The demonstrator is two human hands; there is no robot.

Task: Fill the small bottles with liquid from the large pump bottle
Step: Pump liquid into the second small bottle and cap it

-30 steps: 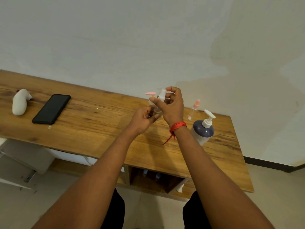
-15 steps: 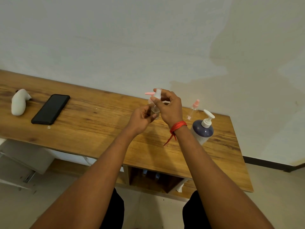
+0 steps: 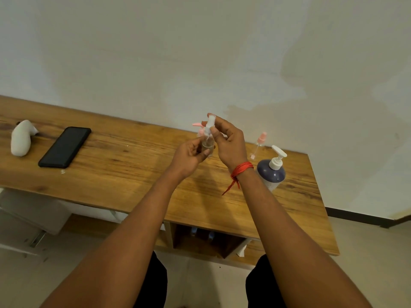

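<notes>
My left hand (image 3: 190, 155) holds the body of a small clear bottle (image 3: 208, 145) above the wooden table (image 3: 124, 172). My right hand (image 3: 229, 144) pinches that bottle's white pump cap (image 3: 210, 124) at the top. Behind my hands a pink-capped small bottle (image 3: 198, 127) is mostly hidden. A thin clear spray bottle with a pink cap (image 3: 259, 143) stands at the back right. The large dark-blue pump bottle (image 3: 272, 172) with a white pump stands to the right of my right wrist.
A black phone (image 3: 65, 146) and a white rounded object (image 3: 21, 141) lie on the table's left part. The wall runs close behind the table. An open shelf (image 3: 206, 238) sits under the table's front edge.
The white cap has come upright over the small bottle's neck, and both hands have shifted slightly left and down. The other bottles have not moved.
</notes>
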